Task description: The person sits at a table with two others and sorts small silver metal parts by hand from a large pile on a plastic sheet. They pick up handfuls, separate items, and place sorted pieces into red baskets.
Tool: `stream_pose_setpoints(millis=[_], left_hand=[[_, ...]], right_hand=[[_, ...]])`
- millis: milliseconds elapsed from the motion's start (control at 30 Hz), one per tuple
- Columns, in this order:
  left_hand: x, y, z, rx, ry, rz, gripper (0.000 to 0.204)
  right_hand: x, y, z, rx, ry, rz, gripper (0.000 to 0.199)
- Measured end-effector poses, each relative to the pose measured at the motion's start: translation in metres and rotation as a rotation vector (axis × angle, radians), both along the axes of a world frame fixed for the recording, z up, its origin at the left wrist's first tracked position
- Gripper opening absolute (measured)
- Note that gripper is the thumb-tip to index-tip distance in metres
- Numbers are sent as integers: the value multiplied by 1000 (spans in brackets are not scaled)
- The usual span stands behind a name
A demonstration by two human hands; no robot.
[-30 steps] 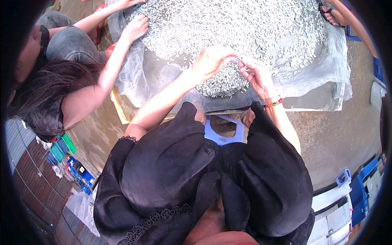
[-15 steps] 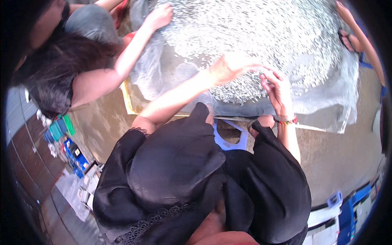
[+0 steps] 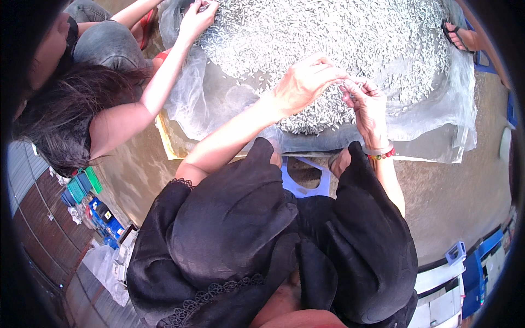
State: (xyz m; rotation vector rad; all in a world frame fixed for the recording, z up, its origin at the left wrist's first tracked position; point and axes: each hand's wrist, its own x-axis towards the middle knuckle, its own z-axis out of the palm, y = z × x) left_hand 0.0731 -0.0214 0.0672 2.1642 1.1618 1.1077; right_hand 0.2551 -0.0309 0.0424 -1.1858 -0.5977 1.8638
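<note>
My left hand [image 3: 306, 86] and my right hand [image 3: 369, 109] meet fingertip to fingertip above the near part of a wide spread of small, slender, silvery-white pieces [image 3: 317, 117]. Both hands are closed in a pinch. Whatever lies between the fingertips is too small to make out. Beneath the pieces is a translucent plastic sheet [image 3: 421, 134], its edges rumpled. A bracelet of red and coloured beads [image 3: 381, 155] and a pale bangle circle my right wrist.
On the left, a co-worker's hand [image 3: 198, 22] pinches over the spread's edge. Another person's sandalled foot [image 3: 462, 37] rests at the far right. A lavender plastic stool [image 3: 306, 188] stands between my feet. Blue and white containers [image 3: 106, 216] line the left; more boxes [image 3: 470, 273] are at lower right.
The view has shifted slightly. My hands stay together over the pieces, and their fingertips have drawn closer. The co-worker's hand on the left has moved up and left in the picture.
</note>
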Motion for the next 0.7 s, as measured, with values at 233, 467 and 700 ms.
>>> stream_pose_setpoints(millis=[233, 467, 700], left_hand=[[-16, 3, -34, -1075, -1161, -74, 20], [-44, 16, -37, -1258, -1492, -120, 21], [-34, 19, -92, -793, 165, 23, 23]], right_hand=[[7, -6, -16, -257, 349, 25, 26], [39, 8, -43, -162, 747, -130, 25], [36, 38, -53, 1, -56, 208, 27]])
